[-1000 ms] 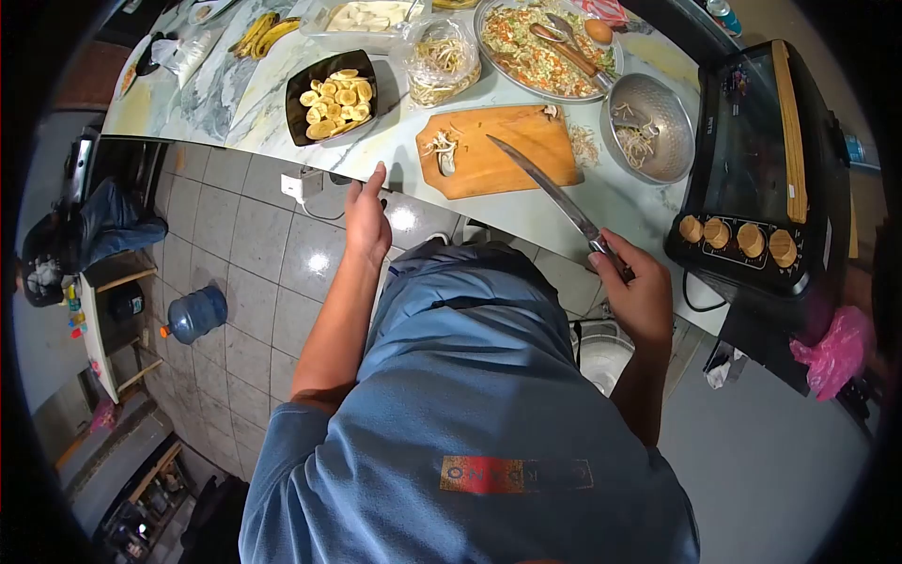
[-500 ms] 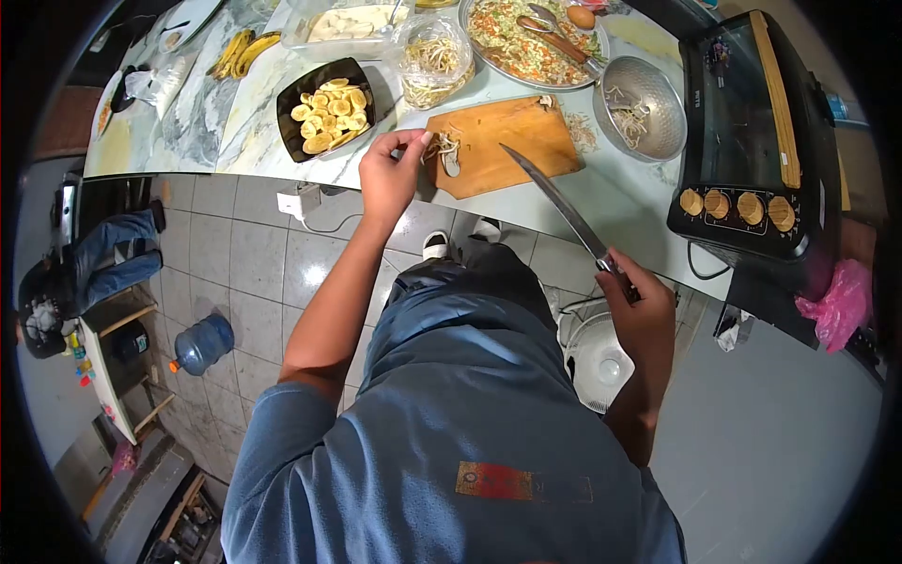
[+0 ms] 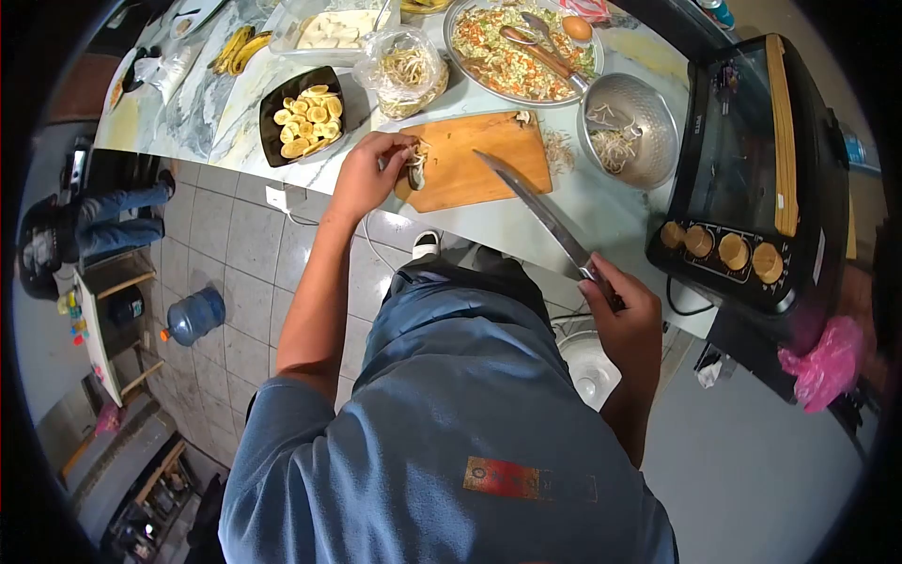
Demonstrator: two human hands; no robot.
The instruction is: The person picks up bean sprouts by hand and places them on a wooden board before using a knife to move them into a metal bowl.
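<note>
My right hand (image 3: 625,299) is wrapped round the black handle of a long kitchen knife (image 3: 540,209). The blade slants up and left, its tip over the middle of the wooden cutting board (image 3: 484,169). At the board's left end, my left hand (image 3: 369,171) is closed, fingertips pinched at a few bean sprouts (image 3: 419,155). Beside those fingers lies a small dark-edged slice (image 3: 416,178). Behind the board stands a clear plastic bag of bean sprouts (image 3: 410,73). More sprouts lie in the dented metal bowl (image 3: 658,127) at the right.
A black bowl (image 3: 272,155) of sliced banana stands left of the board. Behind are a plastic tub (image 3: 282,47) and a round tray (image 3: 460,75) of chopped vegetables with an egg (image 3: 577,28). A toaster oven (image 3: 723,169) occupies the right. Another person (image 3: 56,235) is at far left.
The view has shifted, so the board and bowls sit further left. My left fingers have curled in more over the sprouts. The knife stays in my right hand, tip above the board.
</note>
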